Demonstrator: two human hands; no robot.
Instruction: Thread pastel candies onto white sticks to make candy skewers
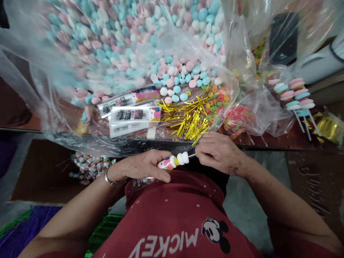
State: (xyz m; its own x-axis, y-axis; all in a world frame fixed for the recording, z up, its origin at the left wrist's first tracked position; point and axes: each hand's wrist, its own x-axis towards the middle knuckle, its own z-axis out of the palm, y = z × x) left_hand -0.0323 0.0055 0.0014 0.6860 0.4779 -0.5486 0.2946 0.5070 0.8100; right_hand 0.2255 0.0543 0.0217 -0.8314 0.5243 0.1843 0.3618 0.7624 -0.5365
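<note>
My left hand (145, 166) is closed around a candy skewer (176, 160) half inside a printed plastic sleeve, with white and pink candies showing. My right hand (219, 150) pinches the skewer's other end, fingers pressed together. Both hands are at the near edge of the table, over my red shirt. Just beyond them lies a heap of gold twist ties (189, 116), and beside it several flat printed sleeves (133, 114).
A large clear plastic sheet (40, 89) holds a mass of pink, blue and white candies (129, 39). Coloured ring candies (219, 98) lie right of the ties. Finished candy skewers (294, 95) stand at the right. A box with wrapped skewers (88, 166) sits below left.
</note>
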